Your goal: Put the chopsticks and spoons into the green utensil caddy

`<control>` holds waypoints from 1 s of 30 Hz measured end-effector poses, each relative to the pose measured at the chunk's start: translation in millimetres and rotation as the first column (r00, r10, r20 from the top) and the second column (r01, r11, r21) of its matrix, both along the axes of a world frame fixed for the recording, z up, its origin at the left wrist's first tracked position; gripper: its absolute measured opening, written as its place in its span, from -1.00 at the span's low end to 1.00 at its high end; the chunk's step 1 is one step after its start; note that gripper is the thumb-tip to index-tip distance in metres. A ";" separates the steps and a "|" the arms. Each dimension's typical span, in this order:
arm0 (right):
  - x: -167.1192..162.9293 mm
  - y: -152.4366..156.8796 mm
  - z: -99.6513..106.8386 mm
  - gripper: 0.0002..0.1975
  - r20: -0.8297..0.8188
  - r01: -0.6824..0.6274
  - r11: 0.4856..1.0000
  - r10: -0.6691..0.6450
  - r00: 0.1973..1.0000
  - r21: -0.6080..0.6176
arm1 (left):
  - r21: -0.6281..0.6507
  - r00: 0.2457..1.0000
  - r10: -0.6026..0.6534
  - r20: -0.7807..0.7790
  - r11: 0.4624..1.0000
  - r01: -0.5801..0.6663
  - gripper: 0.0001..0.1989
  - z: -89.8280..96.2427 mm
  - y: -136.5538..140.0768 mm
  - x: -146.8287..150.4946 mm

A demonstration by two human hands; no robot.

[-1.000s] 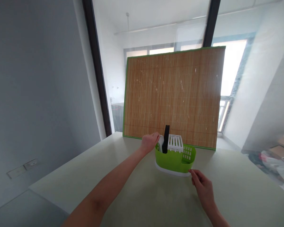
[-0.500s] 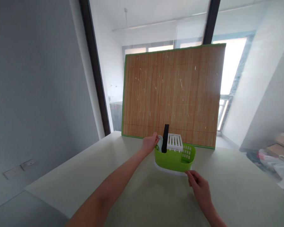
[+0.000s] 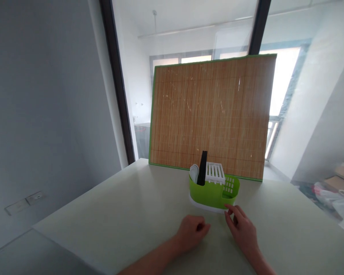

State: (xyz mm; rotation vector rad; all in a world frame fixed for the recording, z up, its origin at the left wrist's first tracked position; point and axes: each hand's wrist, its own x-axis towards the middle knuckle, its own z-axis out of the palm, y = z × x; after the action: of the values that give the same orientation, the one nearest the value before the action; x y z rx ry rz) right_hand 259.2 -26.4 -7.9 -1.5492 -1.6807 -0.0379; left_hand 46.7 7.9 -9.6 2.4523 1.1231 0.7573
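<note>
A green utensil caddy (image 3: pixel 206 195) with a white base (image 3: pixel 202 206) stands on the pale table. White spoon-like heads (image 3: pixel 194 172) stick up from its left end, beside a tall flat black piece (image 3: pixel 202 168) whose kind I cannot make out. A white slatted rack (image 3: pixel 215 172) sits across the caddy's top. My left hand (image 3: pixel 190 233) is in front of the caddy, apart from it, fingers curled with nothing visible in them. Close to the base's front right edge is my right hand (image 3: pixel 242 229), thumb and fingertips apart, holding nothing; whether a fingertip touches the caddy is unclear.
Behind the caddy a bamboo mat (image 3: pixel 209 114) with green edging stands upright at the table's (image 3: pixel 109 214) far edge, before a window. A grey wall (image 3: pixel 46 95) rises on the left. Boxes and plastic bags (image 3: pixel 334 193) lie beyond the table on the right.
My left hand has left the spoons at the caddy's left end and come back toward me. The right hand's thumb and fingers have spread apart. The view has shifted slightly.
</note>
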 end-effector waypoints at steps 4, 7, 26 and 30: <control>-4.9 2.2 5.7 -0.66 0.155 0.047 0.999 -0.050 0.987 0.022 | -0.028 0.981 -0.125 -0.150 0.992 0.122 -0.78 -10.9 -15.7 10.1; -8.7 6.6 9.8 -0.64 0.244 0.071 0.997 -0.075 0.967 0.026 | 0.010 0.972 -0.123 -0.202 0.992 0.127 -0.79 -9.6 -16.4 11.3; -13.4 40.9 51.2 -0.91 0.540 0.284 0.950 -0.173 0.823 -0.128 | 0.001 0.951 -0.118 -0.285 0.992 0.123 -0.76 -16.7 -10.0 11.4; 5.8 43.3 53.3 -0.89 0.536 0.327 0.934 -0.203 0.820 -0.147 | 0.017 0.947 -0.120 -0.298 0.991 0.131 -0.77 -19.0 -8.0 10.6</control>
State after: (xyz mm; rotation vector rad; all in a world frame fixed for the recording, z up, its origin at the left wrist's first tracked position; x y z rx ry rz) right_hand 264.9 16.9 45.4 -2.0839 -1.9035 -0.4567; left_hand 57.3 -0.1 -28.5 2.7035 1.0455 0.3830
